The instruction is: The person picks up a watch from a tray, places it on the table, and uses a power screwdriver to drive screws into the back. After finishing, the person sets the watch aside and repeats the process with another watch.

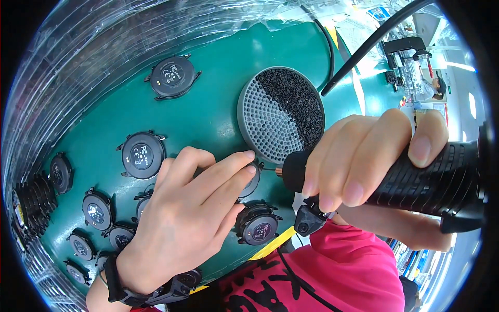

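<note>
My right hand (364,156) is wrapped round a black electric screwdriver (426,179), held almost level with its tip toward the left. Its thin bit reaches the edge of a round black watch case (253,184) lying on the green mat. The fingertips of my left hand (179,221) rest on that case and hold it, covering much of it; the thumb is bent in beside it. Just beyond sits a round grey dimpled dish (265,125), with tiny black screws (296,96) heaped over its right part.
Several more watch cases lie back up on the green mat (218,67), one watch case (259,229) close below my left fingers. A stack of dark cases (34,205) stands at far left. Clear plastic wrap (104,52) borders the far side. A thick black cable (374,44) crosses at upper right.
</note>
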{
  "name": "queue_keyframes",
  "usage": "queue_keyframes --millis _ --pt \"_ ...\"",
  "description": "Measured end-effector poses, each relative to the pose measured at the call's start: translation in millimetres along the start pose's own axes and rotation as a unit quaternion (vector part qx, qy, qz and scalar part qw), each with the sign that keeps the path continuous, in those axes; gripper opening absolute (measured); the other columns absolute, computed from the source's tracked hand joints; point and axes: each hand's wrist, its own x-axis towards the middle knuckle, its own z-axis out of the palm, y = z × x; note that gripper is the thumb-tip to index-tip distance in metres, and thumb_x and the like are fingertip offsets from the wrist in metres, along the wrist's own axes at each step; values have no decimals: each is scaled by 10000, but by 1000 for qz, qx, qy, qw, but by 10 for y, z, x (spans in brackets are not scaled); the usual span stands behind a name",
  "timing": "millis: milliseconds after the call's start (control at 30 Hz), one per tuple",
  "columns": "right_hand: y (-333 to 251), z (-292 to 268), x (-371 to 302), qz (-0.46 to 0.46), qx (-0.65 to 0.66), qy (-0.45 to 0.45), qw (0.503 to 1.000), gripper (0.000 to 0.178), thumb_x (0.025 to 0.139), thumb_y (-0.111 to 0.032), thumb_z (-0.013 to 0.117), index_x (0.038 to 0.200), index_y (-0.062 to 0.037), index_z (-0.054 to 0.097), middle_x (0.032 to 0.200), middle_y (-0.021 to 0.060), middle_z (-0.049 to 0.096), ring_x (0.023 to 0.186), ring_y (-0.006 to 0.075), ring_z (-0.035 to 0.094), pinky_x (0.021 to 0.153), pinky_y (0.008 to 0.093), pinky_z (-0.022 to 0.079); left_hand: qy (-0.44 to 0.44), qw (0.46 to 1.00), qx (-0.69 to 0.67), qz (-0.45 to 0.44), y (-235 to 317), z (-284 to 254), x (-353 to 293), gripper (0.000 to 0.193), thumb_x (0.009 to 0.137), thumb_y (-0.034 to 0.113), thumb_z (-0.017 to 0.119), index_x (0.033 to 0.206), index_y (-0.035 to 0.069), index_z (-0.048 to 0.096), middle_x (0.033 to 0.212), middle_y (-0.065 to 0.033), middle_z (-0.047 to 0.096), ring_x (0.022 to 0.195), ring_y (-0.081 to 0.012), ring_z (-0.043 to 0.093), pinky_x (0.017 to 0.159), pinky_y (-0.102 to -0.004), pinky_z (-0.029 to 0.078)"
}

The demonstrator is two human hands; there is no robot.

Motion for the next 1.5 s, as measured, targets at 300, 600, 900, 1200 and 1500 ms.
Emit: queue_keyframes --millis 300,600,900,1200,1500 --pt "-33 69 -17 10 -10 5 1000 722 836 -614 663 1146 -33 368 817 137 590 529 213 607 458 322 541 1 1000 3 -1 5 -12 11 488 607 55 788 1082 24 681 1240 -39 645 876 -257 538 801 -382 442" --pt "58 122 35 15 -21 10 1000 708 841 -597 670 1141 -34 364 813 143 594 521 216 610 462 325 546 3 1000 -1 -2 5 -10 -5 478 613 52 786 1078 20 680 1240 -41 645 876 -262 536 800 -377 445" --pt "-139 82 -4 19 -28 19 999 701 838 -599 673 1120 -34 368 816 160 600 542 240 620 500 355 557 0 1000 0 7 22 -20 15 466 628 54 789 1079 14 677 1236 -51 645 883 -273 538 809 -380 451" --pt "-133 112 -178 39 55 76 995 655 801 -480 743 1105 4 424 826 175 610 684 256 626 650 369 541 7 1000 5 29 -35 -41 43 448 667 45 767 1101 11 661 1219 -57 633 923 -264 547 813 -375 453" --pt "134 166 -305 -2 -142 201 969 715 817 -554 674 1184 26 473 657 18 518 508 99 454 443 274 377 -32 994 92 51 116 27 -97 366 768 78 735 1122 32 656 1186 -183 633 1059 -387 567 937 -467 441"
